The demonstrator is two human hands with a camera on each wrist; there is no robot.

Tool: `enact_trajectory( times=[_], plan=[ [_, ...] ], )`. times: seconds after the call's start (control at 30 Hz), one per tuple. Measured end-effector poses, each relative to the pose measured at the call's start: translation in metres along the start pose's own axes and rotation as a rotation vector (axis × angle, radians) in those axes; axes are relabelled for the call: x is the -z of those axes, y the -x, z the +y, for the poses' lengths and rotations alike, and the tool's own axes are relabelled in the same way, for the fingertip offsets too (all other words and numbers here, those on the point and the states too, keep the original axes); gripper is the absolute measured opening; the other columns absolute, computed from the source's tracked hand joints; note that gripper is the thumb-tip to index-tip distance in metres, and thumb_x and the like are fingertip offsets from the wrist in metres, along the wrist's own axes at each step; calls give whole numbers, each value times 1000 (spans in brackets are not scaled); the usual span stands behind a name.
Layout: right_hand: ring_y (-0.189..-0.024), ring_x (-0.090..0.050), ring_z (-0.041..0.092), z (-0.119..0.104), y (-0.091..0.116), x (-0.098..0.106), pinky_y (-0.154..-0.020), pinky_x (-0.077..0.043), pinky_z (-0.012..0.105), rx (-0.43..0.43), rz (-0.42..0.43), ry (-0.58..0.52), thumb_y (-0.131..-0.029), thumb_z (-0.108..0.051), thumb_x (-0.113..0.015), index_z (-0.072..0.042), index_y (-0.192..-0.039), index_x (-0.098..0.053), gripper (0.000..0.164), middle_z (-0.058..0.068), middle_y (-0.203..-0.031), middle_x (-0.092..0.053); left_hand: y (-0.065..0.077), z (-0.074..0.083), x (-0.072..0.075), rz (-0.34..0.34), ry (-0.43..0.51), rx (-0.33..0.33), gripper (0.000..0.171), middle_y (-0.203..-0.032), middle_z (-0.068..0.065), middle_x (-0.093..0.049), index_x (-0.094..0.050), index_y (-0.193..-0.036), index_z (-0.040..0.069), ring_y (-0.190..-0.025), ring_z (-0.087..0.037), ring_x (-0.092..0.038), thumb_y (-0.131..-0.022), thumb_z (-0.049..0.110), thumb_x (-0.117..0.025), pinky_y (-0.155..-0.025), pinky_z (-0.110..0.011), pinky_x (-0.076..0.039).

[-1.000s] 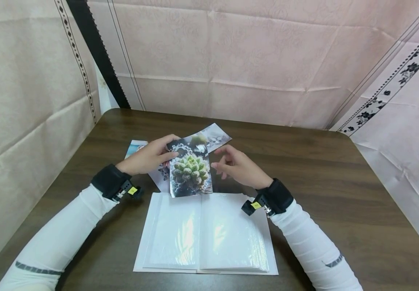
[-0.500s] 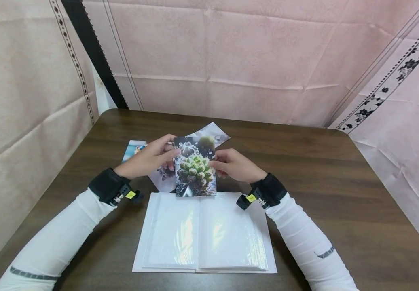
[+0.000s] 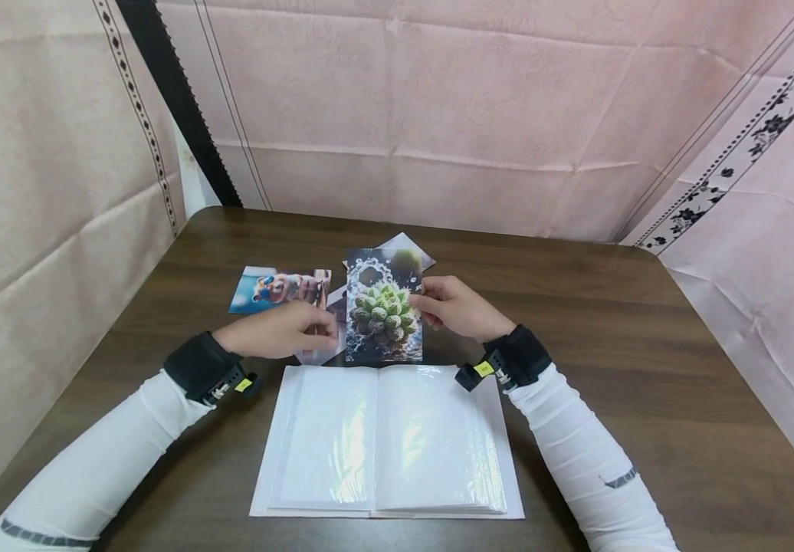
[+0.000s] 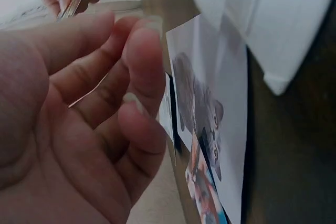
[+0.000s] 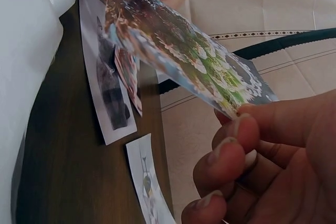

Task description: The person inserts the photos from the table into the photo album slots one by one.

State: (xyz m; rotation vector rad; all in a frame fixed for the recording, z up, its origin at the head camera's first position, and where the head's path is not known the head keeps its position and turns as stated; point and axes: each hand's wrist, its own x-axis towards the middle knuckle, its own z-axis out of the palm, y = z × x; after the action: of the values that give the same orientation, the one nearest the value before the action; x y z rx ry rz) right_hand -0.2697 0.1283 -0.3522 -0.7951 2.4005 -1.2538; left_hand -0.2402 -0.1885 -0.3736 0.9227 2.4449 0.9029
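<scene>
My right hand (image 3: 464,309) pinches the right edge of a photo print (image 3: 385,307) of a green succulent, held up above the table behind an open photo album (image 3: 328,437). In the right wrist view the succulent print (image 5: 194,56) slants away from the thumb and fingertips. My left hand (image 3: 283,330) hovers just left of that print, its fingers loosely bent with nothing between them. Beneath and beside it lie a grey cat print (image 4: 210,93) and a colourful, blue-edged print (image 3: 283,288).
Another pale print (image 3: 407,247) lies behind the succulent print, mostly covered in the head view. The album's clear pocket pages face up near the front of the brown table (image 3: 645,383). Pale patterned cloth (image 3: 480,115) hangs around the table.
My left hand has let go of the succulent print and drawn down and left. The right hand has taken its right edge, and the print has shifted right and slightly up.
</scene>
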Motion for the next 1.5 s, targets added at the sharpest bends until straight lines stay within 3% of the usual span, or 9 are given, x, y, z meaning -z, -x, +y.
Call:
enact_trajectory(
  times=[0.3,0.5,0.73,0.93,1.07,1.23,1.5],
  plan=[
    [-68,-50,31,3,-2,-1,-64,-43,32,-7,-9,-27,-105,-17,-55,-2,-95,-58,18,5,-71,-50,4,4,-12,-66,-104,-4,9,-82,8,-62,-71,-97,20,-75,-9,-56,-99,29,-67,-67,-24,-47],
    [-69,-51,31,4,-3,-2,-65,-45,32,-9,-13,-26,-105,-17,-56,-2,-95,-59,19,5,-71,-50,5,6,-13,-53,-83,-6,11,-80,6,-57,-66,-92,19,-74,-10,-54,-97,28,-69,-66,-24,-45],
    [-66,-50,25,1,-6,-1,-64,-44,30,2,-12,-26,-105,-18,-56,-3,-93,-58,20,5,-70,-50,7,8,-10,-61,-51,-8,11,-83,5,-60,-69,-97,18,-77,-12,-56,-95,29,-71,-68,-24,-48],
    [-65,-47,32,-2,-13,-1,-62,-39,28,27,-18,-42,-105,-18,-56,-3,-88,-56,23,6,-69,-50,11,11,-5,-62,-44,-55,7,-87,8,-64,-71,-100,20,-80,-11,-57,-96,26,-70,-71,-25,-50],
    [-66,-45,41,-5,-16,1,-60,-38,28,27,-26,-63,-106,-19,-54,-4,-85,-55,26,7,-68,-51,12,12,-3,-63,-48,-32,8,-87,9,-65,-71,-101,21,-80,-12,-58,-96,27,-71,-70,-25,-49],
    [-77,-47,54,-7,-20,5,-65,-43,37,-5,-52,-58,-106,-21,-55,-6,-88,-59,23,7,-71,-54,13,10,0,-64,-44,-24,11,-85,7,-64,-72,-101,19,-77,-13,-56,-95,28,-72,-68,-24,-48],
    [-69,-51,33,-1,-24,14,-65,-44,32,0,-89,-11,-106,-20,-54,-5,-92,-60,22,6,-72,-55,14,13,4,-53,-42,-34,11,-85,6,-63,-72,-102,19,-78,-12,-56,-95,28,-72,-68,-25,-48]
  ],
)
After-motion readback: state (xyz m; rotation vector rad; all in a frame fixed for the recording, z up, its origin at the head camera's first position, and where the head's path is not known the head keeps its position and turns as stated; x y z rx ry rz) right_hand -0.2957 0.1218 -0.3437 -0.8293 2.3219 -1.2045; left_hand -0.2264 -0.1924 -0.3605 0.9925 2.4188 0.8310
